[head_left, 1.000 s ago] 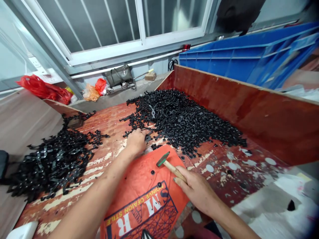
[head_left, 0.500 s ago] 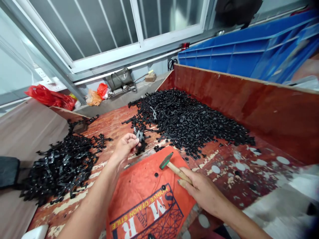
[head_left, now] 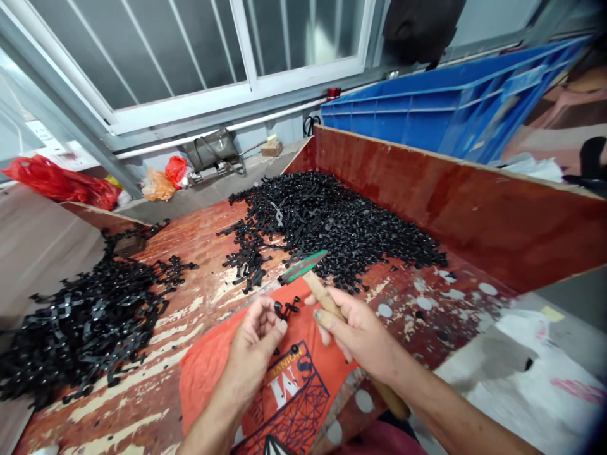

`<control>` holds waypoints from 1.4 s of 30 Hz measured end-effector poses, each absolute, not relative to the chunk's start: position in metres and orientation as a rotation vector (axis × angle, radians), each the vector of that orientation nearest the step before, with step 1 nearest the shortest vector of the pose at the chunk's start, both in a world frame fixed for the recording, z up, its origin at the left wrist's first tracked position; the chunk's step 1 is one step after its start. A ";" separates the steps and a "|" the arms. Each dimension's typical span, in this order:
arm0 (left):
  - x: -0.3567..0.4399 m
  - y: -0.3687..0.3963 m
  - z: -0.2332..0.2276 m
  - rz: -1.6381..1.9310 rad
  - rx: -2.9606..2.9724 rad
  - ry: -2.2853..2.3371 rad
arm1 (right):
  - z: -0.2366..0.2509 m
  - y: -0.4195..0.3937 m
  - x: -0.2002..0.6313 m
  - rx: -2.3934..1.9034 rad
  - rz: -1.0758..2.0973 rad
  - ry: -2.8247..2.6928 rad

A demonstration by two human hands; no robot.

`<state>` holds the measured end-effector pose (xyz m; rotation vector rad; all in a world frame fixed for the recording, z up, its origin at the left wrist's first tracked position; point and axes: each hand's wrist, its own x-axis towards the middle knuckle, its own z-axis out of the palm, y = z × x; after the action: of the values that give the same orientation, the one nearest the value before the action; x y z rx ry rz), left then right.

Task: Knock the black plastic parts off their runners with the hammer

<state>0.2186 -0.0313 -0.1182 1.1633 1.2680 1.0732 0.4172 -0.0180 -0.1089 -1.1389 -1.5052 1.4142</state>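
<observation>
We look down on a worn red workbench (head_left: 199, 253), its paint flaked to pale streaks, set below a barred window (head_left: 190, 57) with red bags (head_left: 57, 180) and a grey bag (head_left: 211, 148) along the sill. At left a loose heap of black plastic parts (head_left: 80, 316) spreads over the board; a larger mound of black pieces (head_left: 332, 221) lies at centre, banked against the bench's raised side wall (head_left: 474, 208). Behind that wall stands a blue crate (head_left: 427, 114); what it holds we cannot see. On the near edge lies an orange printed cloth (head_left: 222, 373), partly covered by both arms. Our left hand (head_left: 253, 351) pinches a small black part (head_left: 285, 308) between thumb and fingertips, just above the cloth. Just beside it, our right hand (head_left: 360, 332) is curled around the wooden handle of a small hammer (head_left: 308, 272), whose green-edged head is blurred over the mound's near fringe. At far right, pale sheeting (head_left: 531, 373) is smeared out of focus, and a dark garment (head_left: 417, 28) is cut off by the top edge.
</observation>
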 end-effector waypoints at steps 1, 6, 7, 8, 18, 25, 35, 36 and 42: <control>0.219 -0.033 -0.120 1.076 1.280 1.332 | -0.108 -0.020 0.415 -1.106 1.481 -1.464; 0.227 -0.040 -0.119 1.021 1.894 1.641 | -0.109 -0.027 0.400 -1.065 1.546 -1.420; 0.229 -0.041 -0.119 1.031 1.954 1.676 | -0.111 -0.027 0.397 -1.081 1.518 -1.429; 0.230 -0.042 -0.119 1.038 1.987 1.701 | -0.114 -0.027 0.395 -1.091 1.493 -1.434; 0.214 -0.058 -0.100 0.966 2.294 1.760 | -0.117 -0.010 0.405 -1.177 1.312 -1.560; 0.210 -0.054 -0.068 0.820 2.764 1.658 | -0.099 -0.009 0.403 -1.173 1.292 -1.706; 0.197 -0.079 -0.104 0.458 2.670 1.585 | -0.111 -0.011 0.392 -1.095 1.432 -1.747; 0.196 -0.078 -0.109 0.377 2.609 1.589 | -0.111 -0.011 0.390 -1.110 1.412 -1.782; 0.188 -0.071 -0.132 0.217 2.525 1.681 | -0.133 -0.004 0.378 -1.225 1.394 -1.911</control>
<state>0.1876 -0.0713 -0.1319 2.5248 1.6808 0.2168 0.3777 -0.0039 -0.1331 -1.2252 -1.9109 1.3937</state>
